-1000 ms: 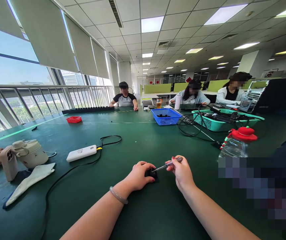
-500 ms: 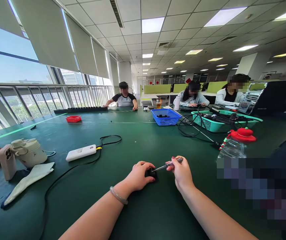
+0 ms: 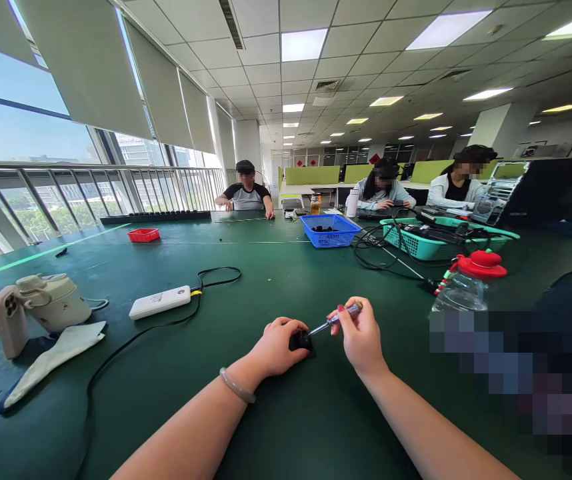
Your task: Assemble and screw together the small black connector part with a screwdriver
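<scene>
Small black part lies on the green table just in front of the person, mostly covered by the left hand, whose fingers are curled over it and press it down; its shape is hard to make out. The right hand pinches a thin screwdriver between thumb and fingertips, the metal tip touching the part and the handle tilted up to the right. Farther back, a blue plastic basket with a grid wall holds a few dark pieces, and a teal basket is filled with black cables and devices. A small red tray stands well apart on the left; its content cannot be seen. Near the right hand stands a clear bottle with a red lid, its lower part hidden by a blurred area. A white flat power bank with a black cable lies to the left.
</scene>
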A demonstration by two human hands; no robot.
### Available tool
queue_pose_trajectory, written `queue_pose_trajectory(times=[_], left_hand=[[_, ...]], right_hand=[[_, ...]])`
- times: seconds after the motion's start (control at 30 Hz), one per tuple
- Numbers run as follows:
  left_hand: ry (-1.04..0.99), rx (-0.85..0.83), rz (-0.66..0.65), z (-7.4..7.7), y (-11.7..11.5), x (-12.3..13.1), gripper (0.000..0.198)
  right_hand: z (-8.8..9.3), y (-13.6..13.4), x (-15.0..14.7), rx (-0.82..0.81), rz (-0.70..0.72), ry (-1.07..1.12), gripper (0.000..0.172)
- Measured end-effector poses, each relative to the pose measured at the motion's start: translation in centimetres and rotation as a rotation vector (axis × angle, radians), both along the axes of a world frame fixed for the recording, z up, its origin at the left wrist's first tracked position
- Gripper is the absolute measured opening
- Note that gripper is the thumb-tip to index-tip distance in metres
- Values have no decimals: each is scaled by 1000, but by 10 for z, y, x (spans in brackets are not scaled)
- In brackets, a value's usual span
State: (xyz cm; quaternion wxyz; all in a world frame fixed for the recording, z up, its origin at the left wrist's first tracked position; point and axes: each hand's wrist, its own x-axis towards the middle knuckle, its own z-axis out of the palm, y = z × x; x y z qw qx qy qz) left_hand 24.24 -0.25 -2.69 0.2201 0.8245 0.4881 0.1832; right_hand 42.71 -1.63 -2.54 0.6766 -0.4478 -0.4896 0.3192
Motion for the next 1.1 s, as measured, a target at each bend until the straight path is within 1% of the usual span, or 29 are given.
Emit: queue_pose_trajectory(times=[0.07,0.2,0.3,0.37,0.47,0.6,0.7,0.87,1.1], left_hand=[[0,4,5,0,0,0,42],[-6,2,0,1,-1,1,40],[-3,7,-6,3,-3,1,39],[8,11,-9,3,-3,1,39],[17,4,-12,4,-2,0,41],[10,-12,-17,2,1,0,41],[6,-4,-26,1,2,1,40],[-1,-9,-12,0,3,1,42],[8,0,-3,0,3,3,40]], right_hand=[[4,-6,-2,45,36,-80,25],[6,-12,-4,67,81,-178,22],[6,-12,-4,88,88,-266,19],[6,-11,-4,88,85,-286,19],[5,-5,-1,21,74,-200,26],[-3,9,4,-113,28,39,39],[-9,17,7,-170,8,181,42],[-13,20,6,-269,20,346,42],[-16,20,5,-293,-19,407,35]])
